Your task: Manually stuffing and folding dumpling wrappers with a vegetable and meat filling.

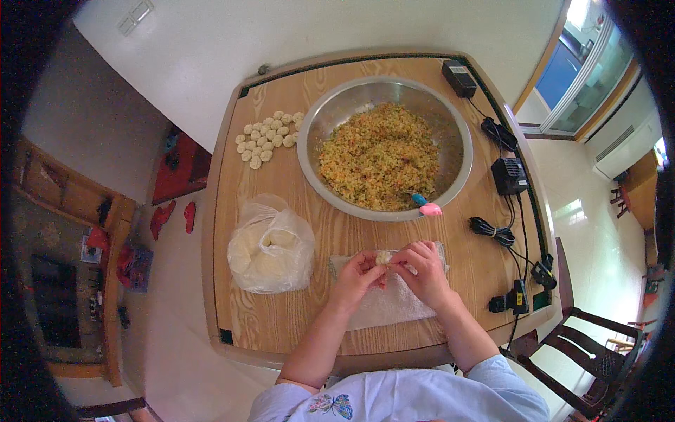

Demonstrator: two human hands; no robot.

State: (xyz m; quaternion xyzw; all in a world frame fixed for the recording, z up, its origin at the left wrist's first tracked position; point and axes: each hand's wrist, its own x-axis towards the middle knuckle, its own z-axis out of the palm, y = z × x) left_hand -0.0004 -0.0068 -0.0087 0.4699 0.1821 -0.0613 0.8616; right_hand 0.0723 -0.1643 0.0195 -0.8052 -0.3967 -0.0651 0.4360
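Observation:
A small pale dumpling [383,257] is pinched between my two hands, above a white towel [393,308] on the wooden table. My left hand [360,273] steadies its left side with thumb and fingers. From the right, the fingertips of my right hand [420,268] press on its edge. Just beyond my hands stands a wide steel bowl [387,215] with chopped, orange-flecked filling [379,158] in it. A spoon with a pink and blue handle [430,209] rests over the bowl's near rim. Left of my hands sits a clear plastic bag [271,245] with pale dough inside.
Several round pleated dumplings [266,138] lie at the table's far left. Down the right side run a black power adapter [459,79], a second black box [509,175] and coiled cables [492,232]. A dark wooden chair [590,345] stands beyond the right edge of the table [327,337].

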